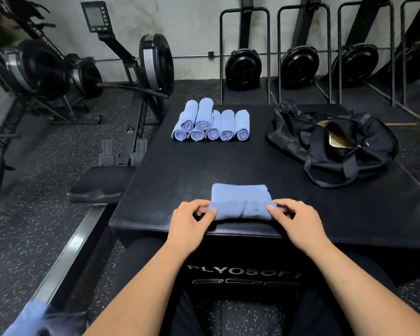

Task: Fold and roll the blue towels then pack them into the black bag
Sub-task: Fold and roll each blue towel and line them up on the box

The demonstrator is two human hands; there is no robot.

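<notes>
Head view, from the bottom of the frame upward: at the lower left corner lies a blurred heap of pale blue cloth (27, 316), possibly more towels, though the view is too soft to tell. Just above the frame's centre bottom, the left hand (192, 220) and the right hand (295, 220) each pinch one end of a light blue folded fabric towel (240, 201), thumbs and fingers curled round its rolled near edge. The towel's far half lies flat. It rests near the front edge of a black padded foam box (204, 166) with pale lettering on its front face. Farther up, at the frame's middle, seven rolled blue towels (212, 124) sit stacked on the box, five below and two on top. To their right slumps an open black fabric duffel bag (332, 146) showing gold lining. Black rowing machines (153, 66) line the grey wall across the top.
</notes>
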